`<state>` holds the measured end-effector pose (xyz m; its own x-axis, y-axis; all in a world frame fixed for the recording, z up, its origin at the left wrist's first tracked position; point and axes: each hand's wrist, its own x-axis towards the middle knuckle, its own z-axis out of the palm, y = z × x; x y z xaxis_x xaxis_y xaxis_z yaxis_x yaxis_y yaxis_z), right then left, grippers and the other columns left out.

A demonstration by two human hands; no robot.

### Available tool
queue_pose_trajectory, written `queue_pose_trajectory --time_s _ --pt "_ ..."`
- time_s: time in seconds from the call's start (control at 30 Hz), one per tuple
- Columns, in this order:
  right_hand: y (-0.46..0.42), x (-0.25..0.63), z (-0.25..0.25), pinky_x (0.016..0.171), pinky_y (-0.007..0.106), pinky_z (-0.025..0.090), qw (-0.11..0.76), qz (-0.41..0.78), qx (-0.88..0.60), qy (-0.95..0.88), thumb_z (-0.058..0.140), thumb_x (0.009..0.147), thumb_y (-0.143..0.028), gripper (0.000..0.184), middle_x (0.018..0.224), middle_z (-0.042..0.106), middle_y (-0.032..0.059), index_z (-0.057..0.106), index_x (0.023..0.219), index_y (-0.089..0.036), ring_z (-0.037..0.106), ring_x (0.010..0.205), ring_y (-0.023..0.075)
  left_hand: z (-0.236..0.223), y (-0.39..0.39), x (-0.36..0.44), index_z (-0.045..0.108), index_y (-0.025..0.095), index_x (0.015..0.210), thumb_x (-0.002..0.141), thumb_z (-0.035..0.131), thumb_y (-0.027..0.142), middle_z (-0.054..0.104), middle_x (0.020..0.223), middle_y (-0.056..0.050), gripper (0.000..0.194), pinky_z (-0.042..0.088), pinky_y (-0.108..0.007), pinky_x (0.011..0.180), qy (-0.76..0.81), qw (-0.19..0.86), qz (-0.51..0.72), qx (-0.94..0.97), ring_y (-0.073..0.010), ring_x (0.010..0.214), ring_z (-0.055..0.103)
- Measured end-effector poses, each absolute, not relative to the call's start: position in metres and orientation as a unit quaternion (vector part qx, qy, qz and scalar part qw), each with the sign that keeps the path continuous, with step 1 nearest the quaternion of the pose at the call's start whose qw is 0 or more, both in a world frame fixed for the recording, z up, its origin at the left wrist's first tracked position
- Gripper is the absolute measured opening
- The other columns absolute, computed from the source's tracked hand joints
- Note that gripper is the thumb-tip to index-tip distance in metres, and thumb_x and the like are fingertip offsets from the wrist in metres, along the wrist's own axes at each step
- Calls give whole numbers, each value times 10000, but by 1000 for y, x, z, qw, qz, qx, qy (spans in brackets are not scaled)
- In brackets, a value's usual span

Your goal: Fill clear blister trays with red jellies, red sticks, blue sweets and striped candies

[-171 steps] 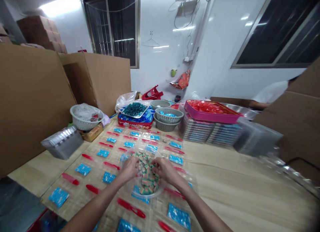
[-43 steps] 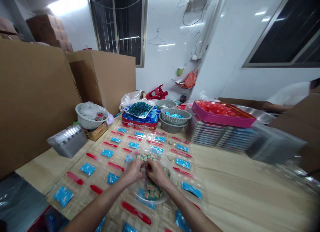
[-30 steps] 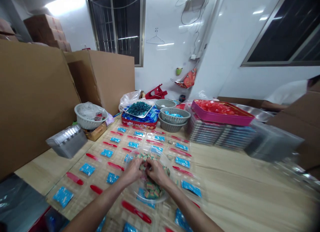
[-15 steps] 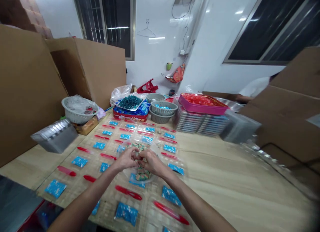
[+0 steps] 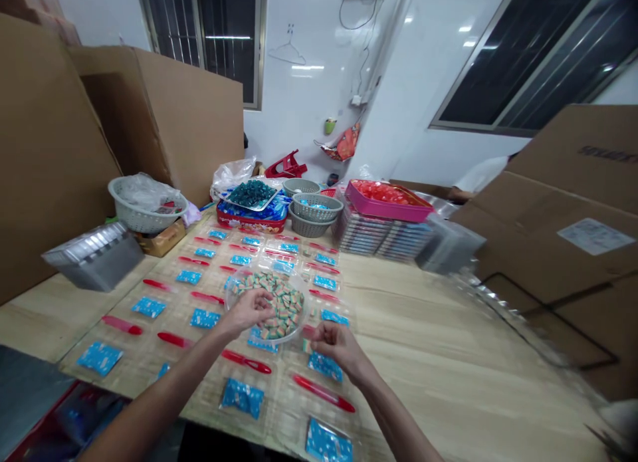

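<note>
A clear round bowl (image 5: 302, 290) holds many small green, white and pinkish pieces (image 5: 286, 302). My left hand (image 5: 250, 310) is over its near left part, fingers curled inward; whatever they hold is hidden. To the right of the bowl, my right hand (image 5: 339, 347) pinches over a clear tray, thumb and forefinger together. A small green-and-white piece (image 5: 306, 346) shows just below those fingertips; I cannot tell if they grip it. Around both hands, clear trays hold blue packets (image 5: 242, 397) and red pen-shaped things (image 5: 323, 392).
Behind the trays stand a red tin (image 5: 252, 221) of blue items, grey baskets (image 5: 312, 226) and a pink tray (image 5: 389, 209) on stacked clear cases. A white basket (image 5: 144, 216) and a grey clear stack (image 5: 94, 256) are left. Cardboard boxes (image 5: 558, 209) flank the table; a person's sleeve (image 5: 481, 175) shows behind.
My hands were together over the bowl and have parted. The right hand has moved right and toward me, out over a tray; the left stays at the bowl. The view has shifted slightly.
</note>
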<state>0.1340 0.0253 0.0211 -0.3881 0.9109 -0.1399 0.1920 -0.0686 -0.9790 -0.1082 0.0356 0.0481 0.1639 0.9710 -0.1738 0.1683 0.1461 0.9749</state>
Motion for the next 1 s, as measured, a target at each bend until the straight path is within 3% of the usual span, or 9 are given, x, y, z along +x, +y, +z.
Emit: queue_pose_trajectory --time_s 0.17,0.27,0.37,0.53,0.63,0.77,0.9,1.0 --pt "13 117 -2 509 210 309 264 429 -524 -687 531 600 -106 76 540 509 -36 492 582 -169 461 523 107 70 6 -94 584 147 717 705 542 167 575 636 1 48 416 -223 570 547 357 337 678 -119 607 544" --pt "7 109 0 549 217 307 234 306 -527 -757 493 616 -79 96 592 578 -5 545 621 -159 506 587 128 75 -28 -83 593 165 725 761 481 142 611 708 -18 120 436 -244 651 512 270 243 779 -143 691 571" --pt "2 106 3 550 223 287 204 224 -510 -805 468 657 -73 147 616 616 14 589 661 -156 519 587 131 63 -53 -76 603 170 872 804 467 153 640 935 -60 152 447 -299 830 454 207 148 854 -198 941 576" --pt "-5 104 0 558 249 272 174 124 -472 -855 437 724 -55 214 644 645 42 611 657 -159 538 596 137 35 -64 -68 535 62 1157 862 475 357 525 1258 -202 422 298 -434 1053 372 104 70 920 -329 1248 398" --pt "-6 103 -2 560 256 273 158 91 -471 -863 442 736 -48 219 647 646 42 624 691 -163 544 597 141 28 -63 -66 432 32 1278 859 461 452 420 1362 -240 594 268 -461 1065 367 90 60 924 -363 1304 319" --pt "-6 101 -4 576 263 296 139 72 -470 -869 455 755 -55 211 686 655 46 632 728 -167 557 628 155 24 -62 -66 369 45 1333 873 419 473 410 1380 -225 630 237 -453 1080 371 110 66 920 -350 1317 305" --pt "-7 101 -6 615 270 340 117 66 -470 -872 464 790 -64 210 729 655 60 642 755 -169 566 694 180 20 -61 -66 362 58 1339 843 477 478 399 1387 -229 660 229 -462 1078 379 139 62 913 -354 1315 305" --pt "-8 101 -8 671 268 385 139 77 -469 -869 467 811 -74 221 875 650 77 655 849 -182 567 792 190 19 -60 -64 377 68 1331 831 505 461 406 1380 -230 649 235 -477 1073 387 153 53 908 -358 1306 316"
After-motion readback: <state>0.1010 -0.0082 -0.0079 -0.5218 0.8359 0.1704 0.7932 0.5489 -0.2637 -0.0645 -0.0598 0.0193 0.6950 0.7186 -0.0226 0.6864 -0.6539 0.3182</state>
